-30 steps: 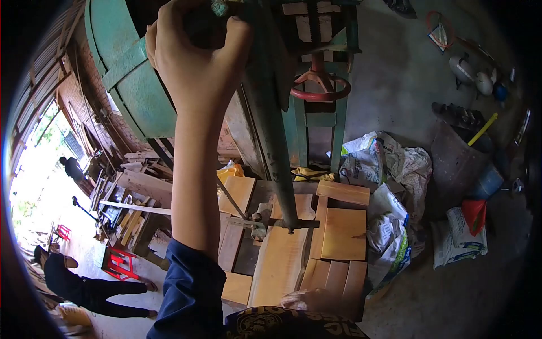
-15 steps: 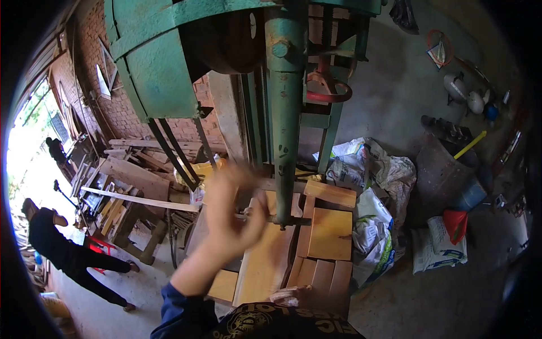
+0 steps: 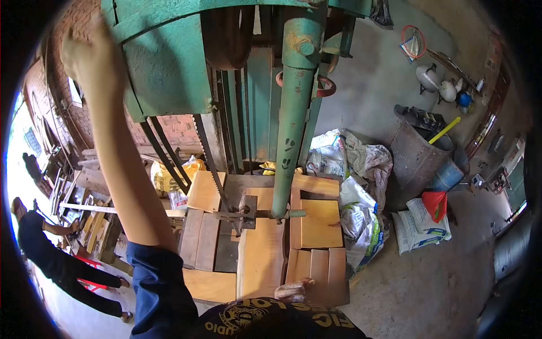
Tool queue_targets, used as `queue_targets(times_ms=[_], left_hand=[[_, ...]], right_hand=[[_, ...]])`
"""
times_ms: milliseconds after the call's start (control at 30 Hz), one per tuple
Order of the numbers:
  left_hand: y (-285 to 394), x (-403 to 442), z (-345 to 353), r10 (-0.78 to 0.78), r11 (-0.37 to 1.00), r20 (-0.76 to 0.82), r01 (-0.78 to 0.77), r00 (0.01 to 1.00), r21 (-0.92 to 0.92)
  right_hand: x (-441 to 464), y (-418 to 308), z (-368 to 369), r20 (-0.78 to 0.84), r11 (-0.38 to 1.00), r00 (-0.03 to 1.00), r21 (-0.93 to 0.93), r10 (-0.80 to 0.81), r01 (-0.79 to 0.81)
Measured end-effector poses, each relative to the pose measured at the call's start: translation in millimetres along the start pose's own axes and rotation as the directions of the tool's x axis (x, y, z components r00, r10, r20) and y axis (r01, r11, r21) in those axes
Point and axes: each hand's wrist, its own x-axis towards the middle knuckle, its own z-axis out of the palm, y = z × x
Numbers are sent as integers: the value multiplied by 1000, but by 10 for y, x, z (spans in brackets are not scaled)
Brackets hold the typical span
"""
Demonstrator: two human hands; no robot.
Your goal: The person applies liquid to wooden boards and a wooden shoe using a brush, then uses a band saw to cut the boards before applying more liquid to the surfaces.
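My left hand (image 3: 93, 59) is raised at the upper left, beside the green metal housing (image 3: 164, 73) of a bandsaw. Its fingers are a little blurred but look apart, and I see nothing held in them. Whether they touch the housing I cannot tell. The toothed saw blade (image 3: 208, 152) runs down from the housing to the table, to the right of my forearm. A thick green post (image 3: 289, 135) stands in front. Wooden boards lie on the table, among them a long board (image 3: 259, 260) and a square board (image 3: 320, 223). My right hand is out of view.
A pale lumpy thing (image 3: 291, 290) lies by my shirt. White sacks (image 3: 361, 212) stand right of the table, with a large bin (image 3: 415, 164) beyond. Scrap wood (image 3: 93, 226) is piled at left, where another person (image 3: 53, 248) in dark clothes stands.
My left hand has gone up and left, from in front of the blade to beside the green housing. The view has shifted, and more boards beside the blade now show.
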Motion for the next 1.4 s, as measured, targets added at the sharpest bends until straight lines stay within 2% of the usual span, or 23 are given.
queue_targets(times_ms=[33,67,100,167,233,300,367,400,433,500,533,567,600,633,700,767,833,1000,1100,1200,1233,1300,1400], left_hand=[[-186,75,14,-320,907,134,344,938,-243],[-469,25,12,-314,739,328,446,891,-504],[-457,-46,17,-306,737,333,443,892,-511],[-378,-181,-28,-524,474,616,802,588,-363],[-393,-235,-37,-436,518,625,748,648,-414],[-419,-248,-55,-338,538,654,709,677,-456],[-273,-276,-42,-316,483,633,694,706,-533],[-279,-271,-48,-307,481,637,693,707,-537],[-303,-268,-57,-338,469,654,724,677,-506],[-376,-268,-64,-366,456,668,751,648,-478],[-411,-290,-40,-311,535,618,671,722,-513],[-442,-306,-16,-247,604,568,583,785,-543],[-471,-277,-38,-234,555,657,653,716,-515],[-472,-283,-36,-230,550,663,657,712,-515],[-404,-293,-42,-241,548,618,630,748,-550],[-483,-298,-45,-194,594,600,579,776,-558],[-340,-259,-121,-256,427,740,759,623,-491],[-376,-280,-157,-210,418,745,747,633,-517],[-450,-244,-162,-44,380,802,752,596,-539],[-425,-267,-179,34,349,663,612,748,-709],[-429,-272,-186,34,349,667,616,745,-706],[-441,-291,-204,-89,199,633,636,769,-745],[-352,-415,-341,-245,226,574,622,781,-750]], right_hand=[[4,13,47,-4,1000,1000,10,-1,1],[3,82,76,-33,998,998,-25,-56,55],[10,194,93,-64,992,992,-63,-112,108],[86,1178,345,-110,962,964,-158,-242,224],[68,2333,563,-147,910,918,-258,-368,324],[-164,2175,440,-143,947,967,212,-212,240],[-152,1576,388,-66,765,994,635,-85,107],[138,851,360,-4,605,999,796,-44,30],[161,627,253,-10,602,999,797,-45,36],[225,222,-2,185,850,982,522,-32,-70],[242,62,-113,270,931,963,350,5,-103],[241,-62,-186,344,978,937,167,61,-125],[225,-147,-205,405,991,905,-21,131,-134],[208,-212,-198,400,990,906,-17,136,-141],[208,-303,-159,357,818,930,-506,-90,273],[230,-225,-110,344,845,934,-469,-94,258],[293,-20,-52,320,892,941,-385,-111,236],[372,287,44,246,970,959,-161,-141,184],[296,-95,-5,315,894,948,-436,44,104],[234,-83,9,319,903,946,-387,-59,187],[264,260,86,321,904,945,-386,-55,184],[350,1125,283,110,949,949,145,-295,279],[276,1022,229,153,969,967,-109,-204,222]])
